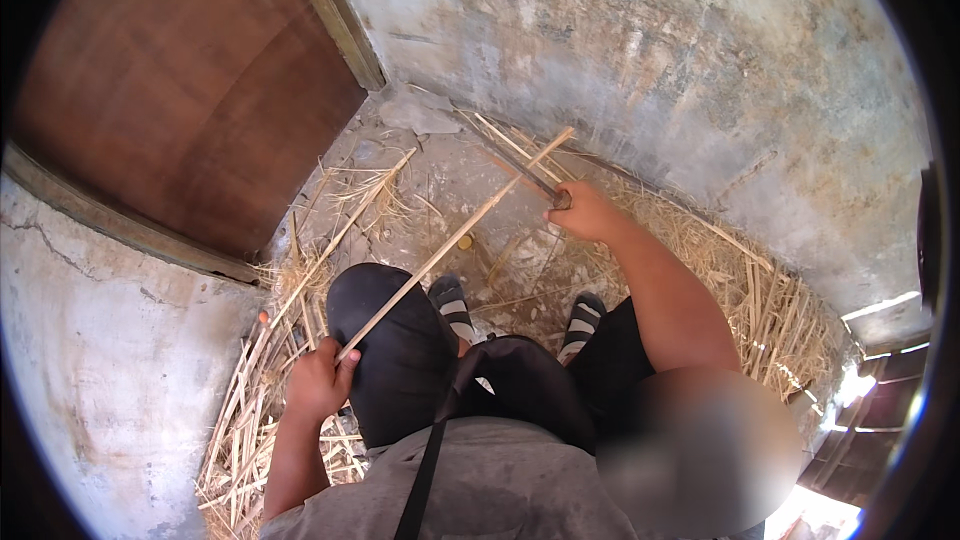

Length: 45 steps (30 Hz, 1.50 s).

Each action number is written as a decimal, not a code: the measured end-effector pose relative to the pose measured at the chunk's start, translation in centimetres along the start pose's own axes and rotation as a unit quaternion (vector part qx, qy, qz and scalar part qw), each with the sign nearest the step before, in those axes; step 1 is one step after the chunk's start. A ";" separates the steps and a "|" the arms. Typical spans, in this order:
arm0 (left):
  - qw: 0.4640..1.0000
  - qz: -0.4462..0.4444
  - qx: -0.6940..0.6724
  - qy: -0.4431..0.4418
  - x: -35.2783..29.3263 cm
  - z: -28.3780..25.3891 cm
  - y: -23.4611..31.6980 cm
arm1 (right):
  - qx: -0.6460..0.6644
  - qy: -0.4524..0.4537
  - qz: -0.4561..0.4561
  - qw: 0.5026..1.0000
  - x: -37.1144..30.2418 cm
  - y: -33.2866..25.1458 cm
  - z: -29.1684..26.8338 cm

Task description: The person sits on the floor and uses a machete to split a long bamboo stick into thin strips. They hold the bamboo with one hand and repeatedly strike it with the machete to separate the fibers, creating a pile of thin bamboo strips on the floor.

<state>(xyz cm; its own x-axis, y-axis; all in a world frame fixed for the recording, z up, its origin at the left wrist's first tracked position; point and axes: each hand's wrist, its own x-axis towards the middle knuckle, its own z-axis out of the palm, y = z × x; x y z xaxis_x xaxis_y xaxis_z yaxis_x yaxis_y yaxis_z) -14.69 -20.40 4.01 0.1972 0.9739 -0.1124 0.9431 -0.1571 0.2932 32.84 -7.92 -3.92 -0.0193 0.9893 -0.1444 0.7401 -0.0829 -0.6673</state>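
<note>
My left hand (pixel 320 380), beside my left knee, is closed round the near end of a long pale strip of split wood or bamboo (pixel 432 262). The strip slants away over my knee, up and to the right, and its far end looks broader. My right hand (pixel 590 212) is closed on the handle of a long knife (pixel 498 152) with a narrow dark blade. That blade points to the far left and crosses the strip near its far end. Whether the two touch, I cannot tell.
Pale strips and shavings (pixel 240 440) are heaped at my left, with more shavings (pixel 770 320) along the right wall (pixel 700 70). A brown panel (pixel 190 90) in a wooden frame stands at the far left. A small yellow round thing (pixel 465 241) lies between my sandalled feet (pixel 455 305).
</note>
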 end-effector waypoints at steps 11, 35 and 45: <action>0.999 0.009 -0.020 -0.028 0.5 -0.3 -0.4 | 0.029 -0.019 0.015 0.999 -0.7 0.3 -0.3; 0.998 0.022 -0.043 -0.046 1.0 -0.8 -1.2 | -0.021 -0.092 -0.014 0.995 -0.6 -0.2 -1.5; 0.998 0.028 -0.037 -0.043 1.1 -0.7 -1.3 | -0.101 -0.111 -0.047 0.988 -2.4 -4.2 -2.5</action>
<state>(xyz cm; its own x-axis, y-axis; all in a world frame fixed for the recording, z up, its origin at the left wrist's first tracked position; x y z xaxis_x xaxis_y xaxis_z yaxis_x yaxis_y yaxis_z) -15.92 -19.05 4.14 0.2735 0.9460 -0.1742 0.9082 -0.1943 0.3706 31.47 -9.60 1.05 -0.2243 0.9388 -0.2614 0.8469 0.0550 -0.5289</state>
